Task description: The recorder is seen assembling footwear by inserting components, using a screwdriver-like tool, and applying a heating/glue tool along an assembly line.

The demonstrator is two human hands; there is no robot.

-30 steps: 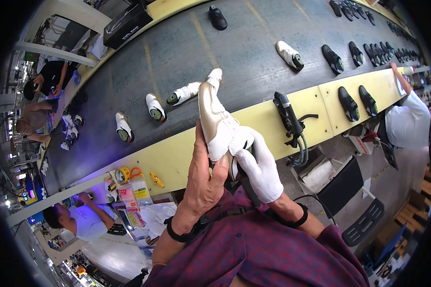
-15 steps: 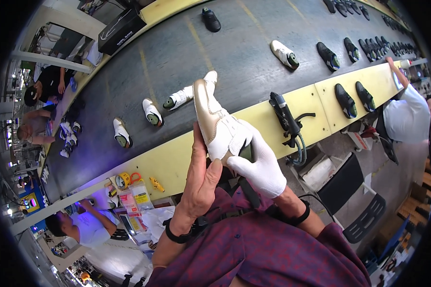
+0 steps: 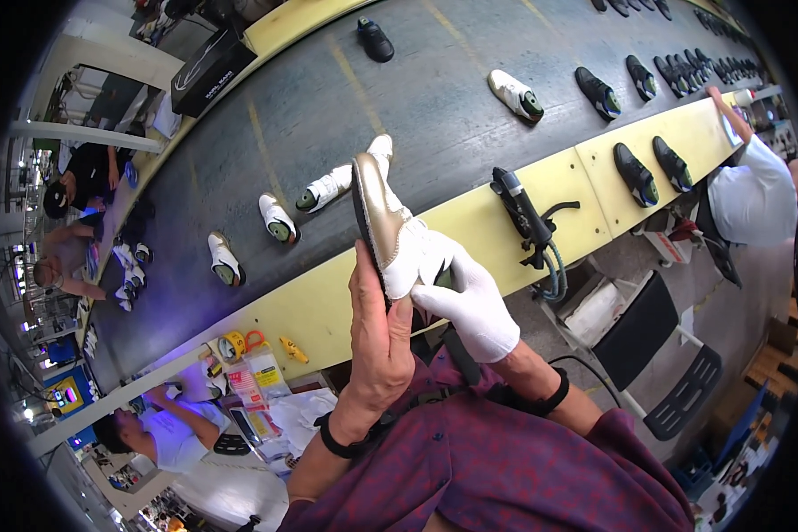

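Observation:
I hold a white and gold shoe (image 3: 386,222) up in front of me, its gold toe pointing away and its dark sole turned to the left. My bare left hand (image 3: 377,341) supports the sole side, with the thumb pressed on the lower part of the shoe. My right hand (image 3: 474,306), in a white glove, grips the shoe around its opening and heel end, hiding part of it. Behind the shoe, several white shoes lie on the grey belt, among them one white shoe (image 3: 279,218) to the left.
The grey conveyor belt (image 3: 266,115) carries black shoes (image 3: 598,93) farther right. On the yellow ledge (image 3: 585,199) lie a black hand tool with a hose (image 3: 523,213), two black shoes (image 3: 636,175) and a yellow cutter (image 3: 293,349). A chair (image 3: 634,324) stands right; co-workers sit left and right.
The shoe has tilted in my hands, so more of its dark sole edge shows on the left. Both hands stay on it. The whole view has shifted slightly.

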